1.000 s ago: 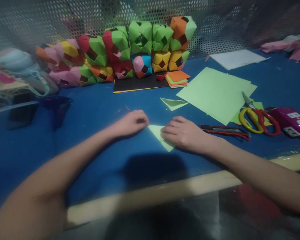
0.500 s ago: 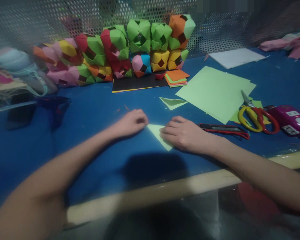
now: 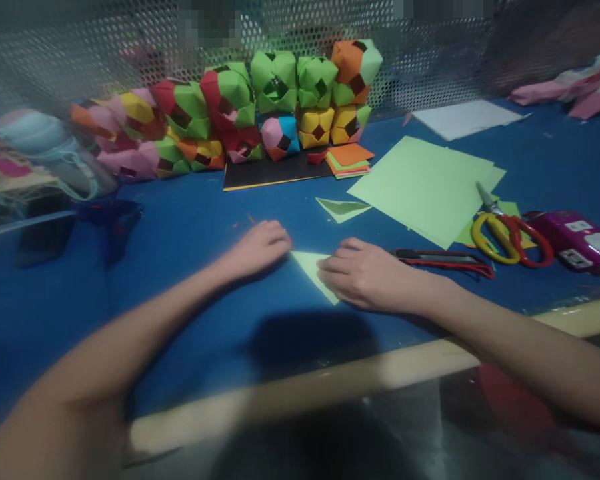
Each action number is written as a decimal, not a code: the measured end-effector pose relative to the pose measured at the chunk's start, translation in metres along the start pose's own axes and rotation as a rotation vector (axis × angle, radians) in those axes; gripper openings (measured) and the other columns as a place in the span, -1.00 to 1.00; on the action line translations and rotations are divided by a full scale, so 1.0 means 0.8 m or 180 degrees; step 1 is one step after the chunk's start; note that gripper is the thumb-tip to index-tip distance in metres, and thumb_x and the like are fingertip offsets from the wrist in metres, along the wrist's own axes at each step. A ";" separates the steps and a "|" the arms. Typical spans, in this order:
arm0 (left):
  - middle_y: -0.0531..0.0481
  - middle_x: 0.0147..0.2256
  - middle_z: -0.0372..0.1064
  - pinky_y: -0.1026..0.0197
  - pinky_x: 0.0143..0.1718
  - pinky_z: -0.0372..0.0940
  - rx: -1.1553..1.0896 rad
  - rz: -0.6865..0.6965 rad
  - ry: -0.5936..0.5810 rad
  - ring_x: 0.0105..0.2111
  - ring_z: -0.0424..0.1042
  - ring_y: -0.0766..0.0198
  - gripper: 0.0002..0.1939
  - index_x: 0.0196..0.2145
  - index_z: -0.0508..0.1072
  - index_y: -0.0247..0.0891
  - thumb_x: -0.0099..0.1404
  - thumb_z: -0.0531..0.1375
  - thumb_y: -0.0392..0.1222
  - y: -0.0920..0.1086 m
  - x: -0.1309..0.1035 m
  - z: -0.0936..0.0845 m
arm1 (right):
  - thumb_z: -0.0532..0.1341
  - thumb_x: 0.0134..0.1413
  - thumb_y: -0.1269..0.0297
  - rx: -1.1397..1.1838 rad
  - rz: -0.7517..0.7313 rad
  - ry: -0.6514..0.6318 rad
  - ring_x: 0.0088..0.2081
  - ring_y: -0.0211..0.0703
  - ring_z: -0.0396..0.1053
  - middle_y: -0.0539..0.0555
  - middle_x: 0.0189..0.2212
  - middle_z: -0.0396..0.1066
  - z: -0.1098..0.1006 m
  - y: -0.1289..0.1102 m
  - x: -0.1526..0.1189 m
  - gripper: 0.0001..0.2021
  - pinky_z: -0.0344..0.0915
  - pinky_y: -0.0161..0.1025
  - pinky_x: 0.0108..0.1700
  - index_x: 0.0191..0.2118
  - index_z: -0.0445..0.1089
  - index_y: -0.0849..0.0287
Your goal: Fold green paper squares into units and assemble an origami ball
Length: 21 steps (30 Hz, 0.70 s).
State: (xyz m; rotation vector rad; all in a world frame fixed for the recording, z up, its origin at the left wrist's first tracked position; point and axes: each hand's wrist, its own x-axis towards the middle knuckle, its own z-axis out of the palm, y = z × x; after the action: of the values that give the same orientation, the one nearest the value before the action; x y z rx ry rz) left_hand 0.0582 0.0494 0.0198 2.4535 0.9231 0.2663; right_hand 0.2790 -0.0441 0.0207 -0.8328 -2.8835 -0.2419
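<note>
A folded pale green paper triangle [image 3: 310,269] lies on the blue table between my hands. My right hand [image 3: 363,275] rests over its right side, fingers together and pressing it down, so part of the paper is hidden. At the paper's left corner is my left hand [image 3: 263,248], its fingers curled in and closed; whether they pinch the corner is not clear. Just beyond lies another folded green piece [image 3: 343,210]. Larger light green sheets [image 3: 425,190] are stacked behind my right hand.
Folded paper balls [image 3: 274,83] line the back by a perforated panel. Small coloured squares [image 3: 350,155] lie on black paper [image 3: 275,175]. To the right are a cutter [image 3: 445,259], scissors [image 3: 511,239] and a purple object [image 3: 575,240]. A bottle [image 3: 35,137] stands left.
The view has shifted slightly. My left hand has closed its fingers more at the paper's left corner. My right hand stays over the triangle.
</note>
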 end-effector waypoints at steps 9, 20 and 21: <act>0.01 -0.39 0.27 0.09 -0.16 0.15 0.0332 -0.0218 0.0184 -0.31 0.24 0.21 -0.82 -0.44 0.34 -0.27 0.26 0.15 -0.12 -0.007 0.005 0.011 | -0.04 0.29 0.39 0.0235 0.0071 -0.0040 -0.32 -0.15 0.24 0.21 -0.26 0.45 0.000 -0.001 -0.002 -0.71 0.01 -0.14 -0.20 -0.22 0.42 0.28; -0.13 -0.23 0.37 0.10 -0.10 0.23 0.0510 0.0667 0.0484 -0.19 0.30 0.18 -0.85 -0.29 0.37 -0.30 0.36 0.05 -0.20 0.042 -0.020 0.028 | 0.03 0.24 0.40 0.0218 0.0181 -0.0203 -0.33 -0.14 0.28 0.18 -0.30 0.45 -0.007 -0.004 0.004 -0.77 0.05 -0.16 -0.22 -0.26 0.43 0.29; -0.14 -0.24 0.38 0.10 -0.12 0.24 0.0579 0.0701 0.0271 -0.21 0.31 0.17 -0.81 -0.31 0.37 -0.31 0.37 0.05 -0.15 0.046 -0.022 0.031 | 0.03 0.23 0.41 0.0254 0.0217 -0.0221 -0.33 -0.14 0.29 0.17 -0.30 0.45 -0.008 -0.004 0.003 -0.78 0.06 -0.16 -0.22 -0.26 0.43 0.29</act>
State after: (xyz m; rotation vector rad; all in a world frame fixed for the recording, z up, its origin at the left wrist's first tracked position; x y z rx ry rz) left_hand 0.0744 0.0044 0.0172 2.7349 0.7390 0.3804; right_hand 0.2754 -0.0469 0.0273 -0.9408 -2.9001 -0.0918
